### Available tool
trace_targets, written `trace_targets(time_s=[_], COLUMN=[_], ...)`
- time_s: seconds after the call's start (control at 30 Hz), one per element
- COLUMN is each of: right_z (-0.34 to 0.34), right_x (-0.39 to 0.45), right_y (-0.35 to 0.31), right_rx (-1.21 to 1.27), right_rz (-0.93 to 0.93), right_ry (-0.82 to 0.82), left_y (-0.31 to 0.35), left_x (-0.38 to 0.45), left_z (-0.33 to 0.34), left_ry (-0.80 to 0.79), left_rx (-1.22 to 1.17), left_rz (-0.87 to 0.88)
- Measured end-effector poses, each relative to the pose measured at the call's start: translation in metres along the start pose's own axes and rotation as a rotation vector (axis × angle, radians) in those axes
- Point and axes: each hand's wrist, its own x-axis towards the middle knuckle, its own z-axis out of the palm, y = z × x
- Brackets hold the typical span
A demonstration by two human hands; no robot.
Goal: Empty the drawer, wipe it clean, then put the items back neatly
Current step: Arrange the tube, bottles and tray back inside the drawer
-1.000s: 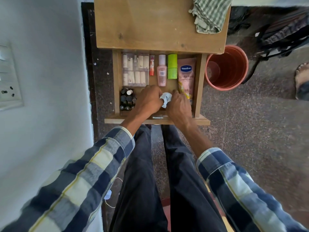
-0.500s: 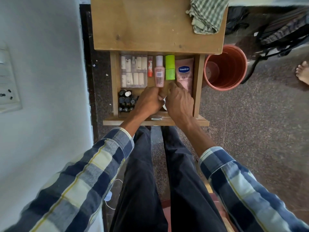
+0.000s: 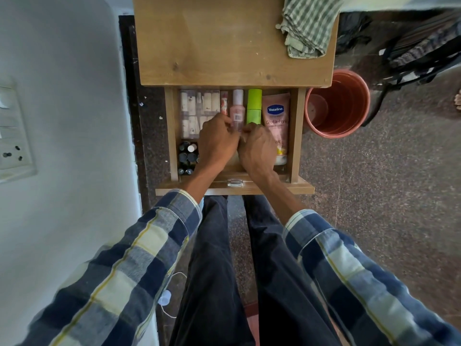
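Tidying items back into the open drawer [image 3: 294, 136], left hand [image 3: 217, 143] and right hand [image 3: 257, 146] curled close together by the pink bottle [image 3: 237, 108], what they hold hidden; next likely straightening that row, cloth [image 3: 309, 23] idle on top.

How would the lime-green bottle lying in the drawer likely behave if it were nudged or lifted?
The lime-green bottle lies on its side and looks round, so a sideways nudge could roll it, though the pink bottle and Vaseline tube close on either side would probably stop it. It looks like rigid plastic: likely stiff and not fragile. Its smooth surface may be slightly slippery.
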Motion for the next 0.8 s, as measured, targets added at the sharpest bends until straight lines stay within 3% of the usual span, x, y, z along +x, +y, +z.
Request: trace_targets(time_s=[0.27, 0.5, 0.67, 0.8], right_z=[0.004, 0.002, -0.003, -0.005], right_x=[0.007, 0.003, 0.004, 0.006], right_y=[0.012, 0.005, 0.001, 0.003], right_rx=[0.055, 0.164, 0.051, -0.11], right_rz=[-0.088, -0.083, -0.07, -0.095], right_ry=[-0.143, 0.055, 0.069, 0.066], left_y=[0.0, 0.003, 0.0, -0.007], left_x=[0.0, 0.004, 0.008, 0.006], left_z=[-0.001, 0.003, -0.001, -0.002], left_ry=[-0.016, -0.066, -0.147, -0.117], left_rx=[-0.091, -0.229, -0.375, -0.249], left_rz=[-0.024, -0.066, -0.126, -0.028])
